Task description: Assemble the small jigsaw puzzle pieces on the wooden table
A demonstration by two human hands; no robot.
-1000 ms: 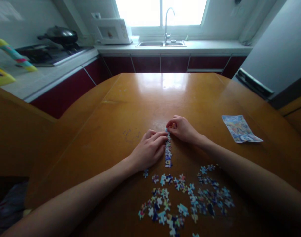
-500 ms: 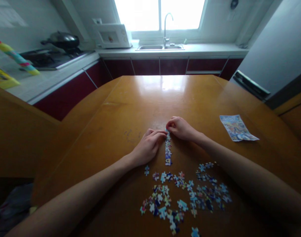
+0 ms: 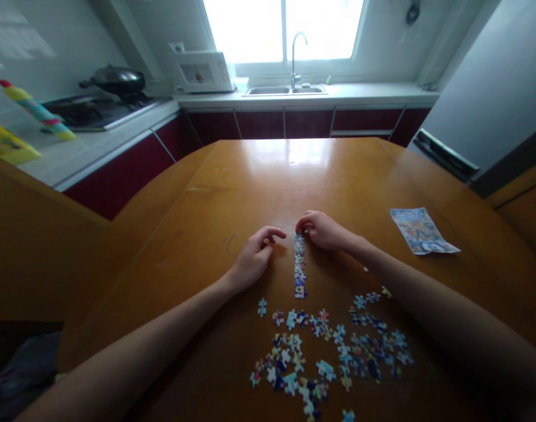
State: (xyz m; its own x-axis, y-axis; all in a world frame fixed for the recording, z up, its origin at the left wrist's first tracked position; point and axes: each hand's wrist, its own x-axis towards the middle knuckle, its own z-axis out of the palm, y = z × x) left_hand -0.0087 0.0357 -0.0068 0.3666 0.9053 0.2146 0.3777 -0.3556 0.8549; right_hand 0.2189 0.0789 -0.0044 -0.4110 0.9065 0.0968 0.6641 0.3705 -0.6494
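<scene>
A narrow joined strip of jigsaw pieces [image 3: 299,264] lies lengthwise on the wooden table, straight ahead of me. At its far end, my right hand [image 3: 319,228] has its fingertips pinched on a jigsaw piece, mostly hidden by the fingers. My left hand [image 3: 256,255] is just left of the strip, apart from it, with thumb and fingers spread and nothing between them. Many loose jigsaw pieces [image 3: 289,351] are scattered nearer to me, and a single loose jigsaw piece [image 3: 262,307] lies below my left hand.
A creased printed picture sheet [image 3: 423,231] lies on the table [image 3: 232,181] at the right. Beyond the table stand a counter with a sink [image 3: 268,91], a microwave [image 3: 204,71] and a stove with a wok [image 3: 118,79]. A fridge [image 3: 482,99] is at the right.
My left hand has let go of the strip and drawn back to the left, its fingers opening. My right hand stays at the strip's far end. The view has tilted slightly.
</scene>
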